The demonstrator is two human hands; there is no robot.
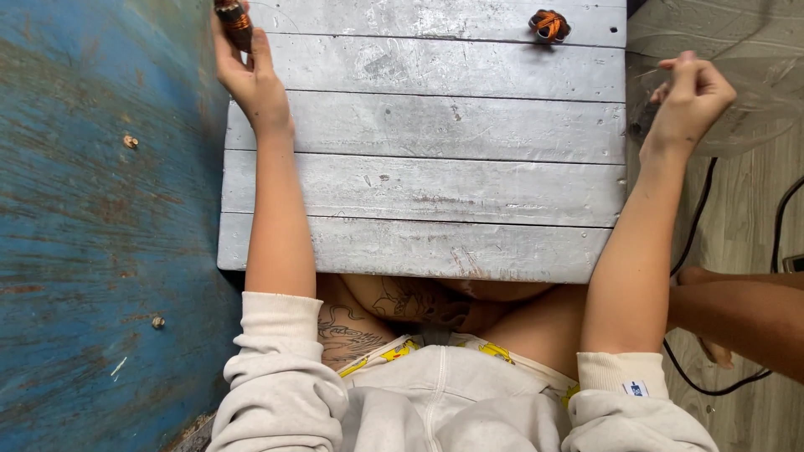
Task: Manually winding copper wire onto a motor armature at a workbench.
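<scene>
Reaching to the far left corner of the grey plank tabletop (435, 184), the left hand (249, 79) holds a small copper-wound coil (234, 20) pinched between thumb and fingers (261, 46), which are closed narrowly round its near end. The coil is dark brown with orange-copper bands, and its long axis runs roughly near to far, tilted a little to the left, with its far end cut off by the top edge of the view, so its full length cannot be told. It sits just at the left edge of the tabletop, above the boundary with the blue painted surface (92, 234) on the left. The right hand (688, 96) is raised off the right edge of the tabletop, over a sheet of clear plastic (737, 59); its fingers are loosely curled with thumb and forefinger drawn close together, but whether they grip anything cannot be told. A second copper wire bundle (548, 25), round and orange, lies on the far plank towards the right, well apart from both hands. Between the hands the planks lie bare, scratched and worn. Black cables (695, 226) trail over the wooden floor (745, 251) on the right, and another person's arm (745, 314) comes in from the right edge, near the person's right elbow.
</scene>
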